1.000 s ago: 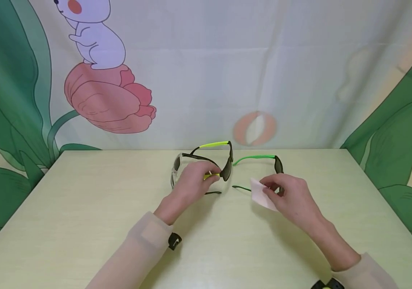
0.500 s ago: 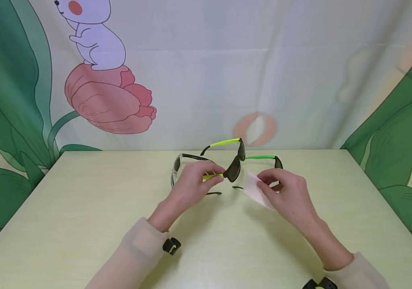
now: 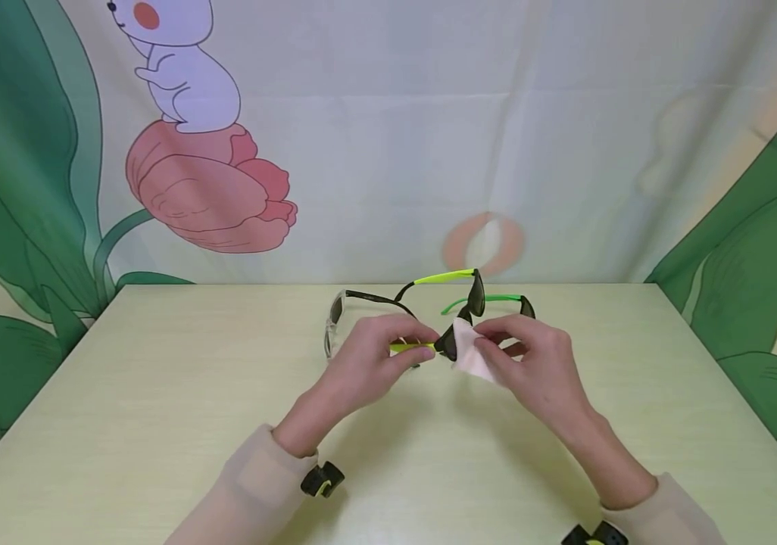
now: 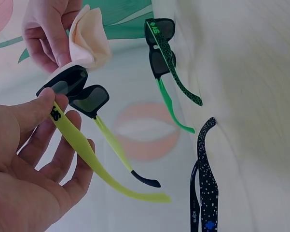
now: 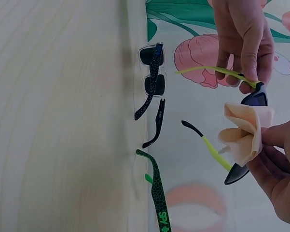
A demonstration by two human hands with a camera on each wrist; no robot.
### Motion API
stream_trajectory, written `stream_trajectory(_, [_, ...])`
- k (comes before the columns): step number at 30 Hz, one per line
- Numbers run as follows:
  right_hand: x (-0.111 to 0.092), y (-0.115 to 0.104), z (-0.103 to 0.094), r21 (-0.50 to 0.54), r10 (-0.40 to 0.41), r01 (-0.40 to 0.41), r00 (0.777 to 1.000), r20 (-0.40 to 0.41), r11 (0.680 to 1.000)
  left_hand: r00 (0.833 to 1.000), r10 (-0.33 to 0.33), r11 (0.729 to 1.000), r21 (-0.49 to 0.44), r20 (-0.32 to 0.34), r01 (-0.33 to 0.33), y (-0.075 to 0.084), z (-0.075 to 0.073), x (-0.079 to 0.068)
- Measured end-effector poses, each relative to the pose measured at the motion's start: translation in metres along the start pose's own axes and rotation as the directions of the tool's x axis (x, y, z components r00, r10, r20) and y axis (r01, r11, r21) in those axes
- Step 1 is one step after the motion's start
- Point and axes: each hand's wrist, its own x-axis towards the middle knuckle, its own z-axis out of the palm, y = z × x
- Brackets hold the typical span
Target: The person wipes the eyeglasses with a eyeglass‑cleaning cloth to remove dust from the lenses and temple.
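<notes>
My left hand (image 3: 378,352) pinches black-framed sunglasses with yellow temples (image 4: 89,147) near one hinge, holding them above the table with the dark lenses turned to the right. Between thumb and fingers, my right hand (image 3: 538,363) holds a small pale cloth (image 3: 473,352), folded loosely. In the head view the cloth overlaps the nearer lens. The right wrist view shows the cloth (image 5: 243,133) in front of the middle of the frame, hiding part of both lenses. One yellow temple (image 5: 216,153) with a black tip points away from the hands.
Clear-framed sunglasses with dark speckled temples (image 5: 154,79) stand on the table (image 3: 157,393) left of centre, partly behind my left hand. Sunglasses with green temples (image 4: 161,58) stand on the right, partly behind my right hand. A printed curtain (image 3: 375,151) hangs behind the table.
My left hand has brought the yellow-templed sunglasses rightward. The cloth in my right hand has moved left and now meets the lens area in the head view.
</notes>
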Motion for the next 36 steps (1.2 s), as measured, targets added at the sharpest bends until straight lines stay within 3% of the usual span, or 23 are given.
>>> stream_trajectory(9, [-0.001,-0.006,0.002,0.085,-0.109,0.107,0.994,0.016,0.991,1.000,-0.024,0.999,-0.036,-0.001,0.024,0.005,0.003,-0.001])
stream_trajectory(17, [0.000,-0.011,0.004,0.021,-0.224,0.224,0.975,-0.003,0.974,0.998,-0.060,0.994,-0.095,0.034,0.063,0.006,0.004,-0.002])
stream_trajectory(27, [0.003,-0.006,-0.002,-0.117,-0.223,0.213,0.972,-0.075,0.970,0.985,-0.120,0.967,-0.211,0.125,0.144,0.011,0.000,-0.006])
stream_trajectory(32, [-0.001,-0.006,0.000,-0.113,-0.211,0.203,0.976,-0.060,0.973,0.985,-0.118,0.959,-0.243,0.127,0.146,0.010,-0.002,-0.007])
stream_trajectory(36, [-0.002,-0.006,0.002,-0.077,-0.254,0.250,0.966,-0.045,0.965,0.986,-0.122,0.952,-0.268,0.116,0.150,0.007,-0.003,-0.007])
